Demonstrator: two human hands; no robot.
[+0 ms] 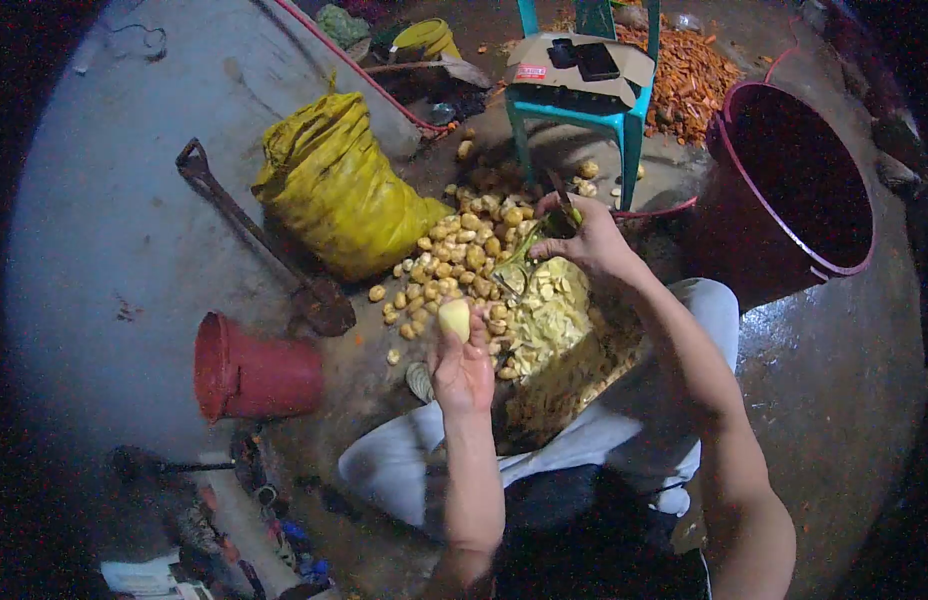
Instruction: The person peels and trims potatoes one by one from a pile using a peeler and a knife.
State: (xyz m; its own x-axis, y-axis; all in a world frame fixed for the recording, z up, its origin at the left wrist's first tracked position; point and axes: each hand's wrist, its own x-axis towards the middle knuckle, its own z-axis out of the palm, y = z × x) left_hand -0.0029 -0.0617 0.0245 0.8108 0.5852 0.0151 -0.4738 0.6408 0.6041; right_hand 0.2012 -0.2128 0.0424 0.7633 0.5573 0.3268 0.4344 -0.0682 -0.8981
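My left hand (464,375) is raised in front of me, its fingers closed round a peeled potato (454,319). The potato's surface is smooth and pale yellow. Farther right, my right hand (584,240) grips a slim green peeler (532,243); its far end is blurred against the heap behind. Between and beyond the hands lies a pile of potatoes (464,250) on the floor. Pale yellow peelings (554,310) are heaped just below my right hand, close to my bent legs.
A full yellow sack (344,190) leans behind the potatoes, beside a shovel (254,225). A red bucket (264,370) lies left; a large maroon tub (719,225) stands right. A teal chair (624,130) holds a cardboard box (534,58). Orange scraps (689,80) lie behind it.
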